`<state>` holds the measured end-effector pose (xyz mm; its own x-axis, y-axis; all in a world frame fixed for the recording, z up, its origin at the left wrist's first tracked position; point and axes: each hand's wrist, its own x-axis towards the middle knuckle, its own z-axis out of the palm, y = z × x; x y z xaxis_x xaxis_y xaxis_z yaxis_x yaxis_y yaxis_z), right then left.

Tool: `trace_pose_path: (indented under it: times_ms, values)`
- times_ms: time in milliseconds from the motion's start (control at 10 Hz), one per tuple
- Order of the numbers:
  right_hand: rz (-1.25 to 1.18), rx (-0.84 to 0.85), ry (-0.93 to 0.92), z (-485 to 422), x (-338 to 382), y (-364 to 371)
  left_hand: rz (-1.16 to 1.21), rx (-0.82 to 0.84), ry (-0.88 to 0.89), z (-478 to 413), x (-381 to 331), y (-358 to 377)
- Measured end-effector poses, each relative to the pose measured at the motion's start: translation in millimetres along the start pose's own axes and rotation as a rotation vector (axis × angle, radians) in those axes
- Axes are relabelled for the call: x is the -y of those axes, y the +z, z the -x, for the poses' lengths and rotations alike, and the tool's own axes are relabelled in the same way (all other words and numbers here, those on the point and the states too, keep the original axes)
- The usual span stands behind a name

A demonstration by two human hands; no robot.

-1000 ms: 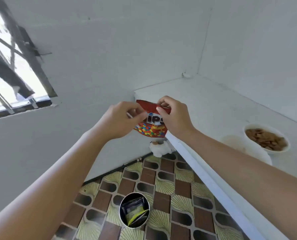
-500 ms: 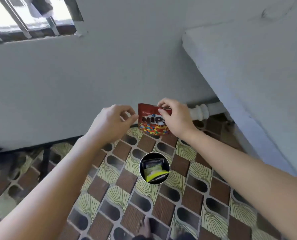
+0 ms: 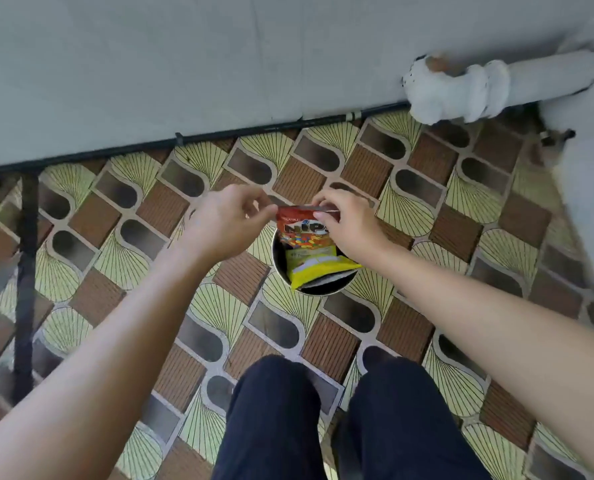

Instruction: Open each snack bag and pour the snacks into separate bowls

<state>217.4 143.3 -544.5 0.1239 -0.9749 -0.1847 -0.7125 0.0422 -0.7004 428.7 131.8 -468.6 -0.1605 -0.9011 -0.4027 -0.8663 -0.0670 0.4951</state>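
At centre frame, the left hand pinches the top left corner of a red snack bag, fingers curled on it. The bag hangs upright above the floor, its top edge running left to right and its front facing the camera. The label reads "NIPS"; the smaller line above it is too blurred to read. Directly under the bag, a round bin holds a yellow packet with unreadable print. The right hand pinches the bag's top right, covering the last letter's edge and that corner.
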Motion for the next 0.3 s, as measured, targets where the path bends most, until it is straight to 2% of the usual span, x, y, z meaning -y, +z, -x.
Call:
trace_pose_path:
  times_ms: [200, 300]
  values:
    - [-0.009, 0.088, 0.073, -1, -21, 3, -0.026, 0.072, -0.01, -8, 4, 12]
    - [-0.073, 0.028, 0.076, -3, 3, -29, 0.0, 0.032, 0.013, -5, -18, -15]
